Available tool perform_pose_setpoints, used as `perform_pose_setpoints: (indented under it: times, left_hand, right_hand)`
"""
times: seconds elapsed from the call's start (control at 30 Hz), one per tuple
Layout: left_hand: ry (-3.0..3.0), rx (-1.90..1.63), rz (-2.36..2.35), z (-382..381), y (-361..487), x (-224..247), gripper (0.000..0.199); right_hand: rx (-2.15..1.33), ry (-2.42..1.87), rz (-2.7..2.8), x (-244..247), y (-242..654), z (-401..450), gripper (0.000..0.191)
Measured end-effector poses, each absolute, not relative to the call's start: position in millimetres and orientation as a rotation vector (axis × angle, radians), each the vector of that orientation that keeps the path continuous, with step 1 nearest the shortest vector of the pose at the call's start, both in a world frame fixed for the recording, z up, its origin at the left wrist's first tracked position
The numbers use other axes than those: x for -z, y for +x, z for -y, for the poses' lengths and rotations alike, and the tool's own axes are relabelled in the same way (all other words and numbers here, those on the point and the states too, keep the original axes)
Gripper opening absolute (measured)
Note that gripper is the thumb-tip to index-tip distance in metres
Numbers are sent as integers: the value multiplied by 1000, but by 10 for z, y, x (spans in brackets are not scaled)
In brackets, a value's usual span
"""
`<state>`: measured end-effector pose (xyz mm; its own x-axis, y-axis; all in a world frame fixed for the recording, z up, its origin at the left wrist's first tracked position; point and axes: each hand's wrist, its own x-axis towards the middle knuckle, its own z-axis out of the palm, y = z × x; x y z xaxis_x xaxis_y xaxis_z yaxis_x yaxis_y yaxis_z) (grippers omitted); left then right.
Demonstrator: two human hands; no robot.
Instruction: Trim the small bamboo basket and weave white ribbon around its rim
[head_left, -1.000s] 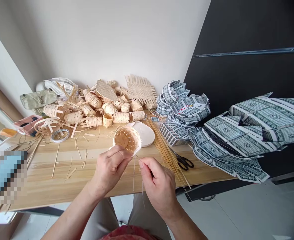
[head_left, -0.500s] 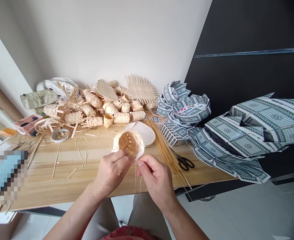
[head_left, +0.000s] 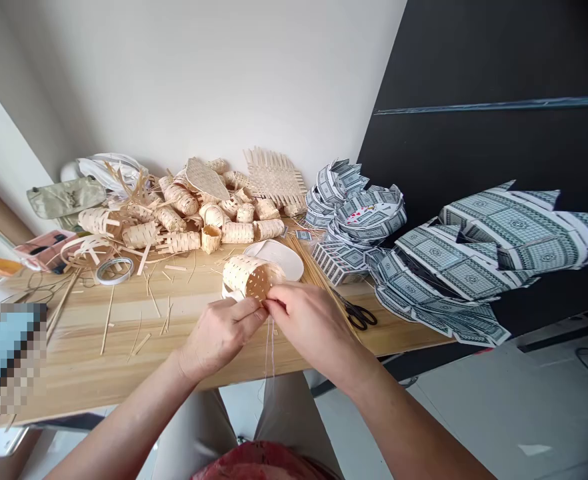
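The left hand holds a small woven bamboo basket from below, above the counter. The right hand pinches its lower edge, and a thin thread hangs down there. If this pinch becomes loose, I think the thread can slip, or thin strips can split.

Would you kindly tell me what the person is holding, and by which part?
The left hand and right hand hold a small woven bamboo basket by its lower edge.

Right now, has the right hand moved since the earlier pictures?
Yes, the right hand moved forward: now level with the black scissors, not below them.
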<state>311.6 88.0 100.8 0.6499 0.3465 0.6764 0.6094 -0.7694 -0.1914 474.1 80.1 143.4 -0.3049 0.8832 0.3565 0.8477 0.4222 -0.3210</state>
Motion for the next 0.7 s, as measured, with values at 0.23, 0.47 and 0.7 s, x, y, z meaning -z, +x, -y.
perform_pose_setpoints:
  times: [0.23,0.47,0.7]
  left_hand:
    - [-2588,873,717,-825,3037,-1031,27]
    - [-2788,1169,681,-892,2954,-1118,18]
    - [-2970,1283,658,-921,2833,-1252,14]
  right_hand:
    - [-69,-1155,1976,-1483,4690,-774,26]
    - [-865,-761,1525,-1644,4842,-746,18]
    - [-789,-740,1142,-1642,5592,-818,22]
